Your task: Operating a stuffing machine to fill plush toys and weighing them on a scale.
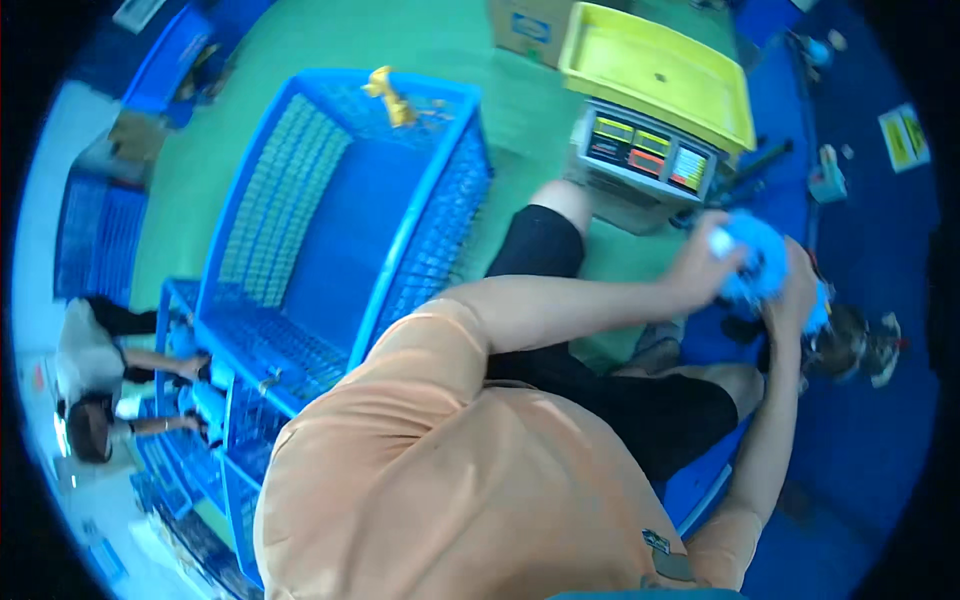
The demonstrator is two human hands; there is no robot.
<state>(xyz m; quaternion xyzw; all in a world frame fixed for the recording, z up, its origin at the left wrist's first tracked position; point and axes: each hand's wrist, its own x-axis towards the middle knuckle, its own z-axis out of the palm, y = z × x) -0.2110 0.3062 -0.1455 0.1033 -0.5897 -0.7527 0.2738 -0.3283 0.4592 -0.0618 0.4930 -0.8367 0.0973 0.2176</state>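
Between my two hands is a rounded, bright blue object (757,258) with a whitish spot and a dark patch on it. It looks soft, like a toy part, but it is too blurred to name. My left hand (703,262) is closed on its near left side, with the fingers curled over it. My right hand (795,290) grips it from the right, its fingers partly hidden. Close to my right hand lie a smaller blue piece (820,308) and some dark and grey items (850,340), also blurred, on the dark blue surface (870,240).
A large blue plastic basket (385,285) stands to the left, a yellow figure (390,97) at its far rim. Ahead is a scale (645,150) bearing a yellow tray (655,50), near a cardboard box (530,30). At far left another person (90,345) handles blue items beside stacked baskets.
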